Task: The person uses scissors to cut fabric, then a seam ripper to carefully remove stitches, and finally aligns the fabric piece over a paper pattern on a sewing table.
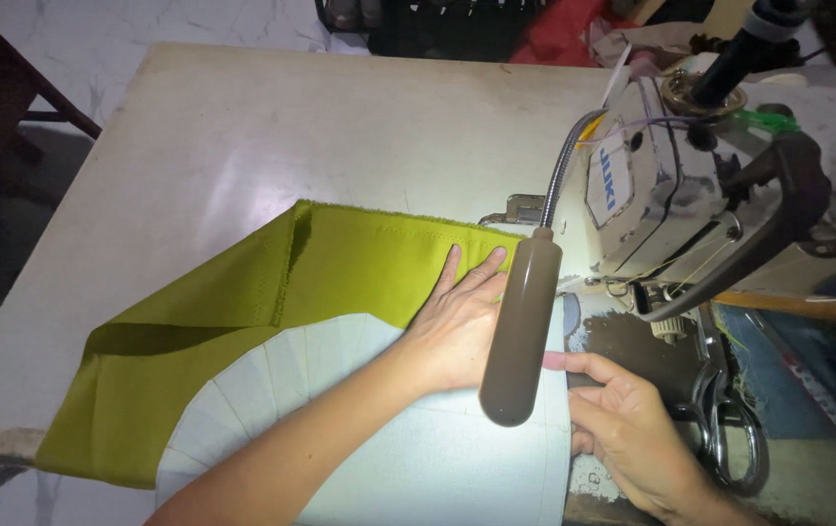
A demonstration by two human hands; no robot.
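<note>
The fingers (476,268) of the left hand (457,326) lie spread and flat, pressing the olive-green cloth (340,263) just in front of the sewing machine (671,195); they grip nothing. The palm rests where the green cloth meets a pale fan-shaped paper pattern (418,458) that lies over it. The right hand (627,429) sits at the pattern's right edge, below the sewing machine, with its fingers curled and the thumb laid along that edge, pinching the layers there.

A brown lamp head (520,331) on a bendy metal neck (564,166) hangs from the sewing machine, between the two hands and above the pattern. The green cloth spreads away from the sewing machine to the left, folded over itself, its far corner reaching the near edge of the pale worktop (291,127). A pair of scissors (725,409) lies just right of the right hand, below the sewing machine. Behind the machine sits a heap of red and pale fabric (574,34).
</note>
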